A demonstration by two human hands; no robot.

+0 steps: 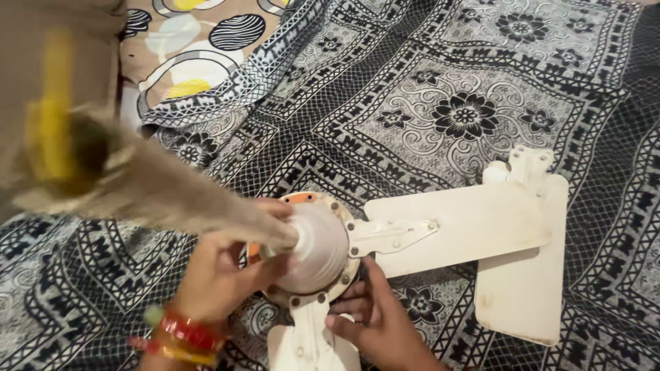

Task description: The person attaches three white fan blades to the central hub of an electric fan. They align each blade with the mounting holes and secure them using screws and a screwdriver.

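**Fan hub on the bed, both hands on it**

Head view: I see the ceiling fan motor hub [320, 251] lying on the patterned bedspread [447, 103]. My left hand [220, 275] grips the hub's left side; my right hand [375, 319] rests open at its lower rim. Attached blade [460, 227] points right, overlapping a loose blade [526, 275]. A blurred brush [137, 182] crosses upper left. Open room upper right.
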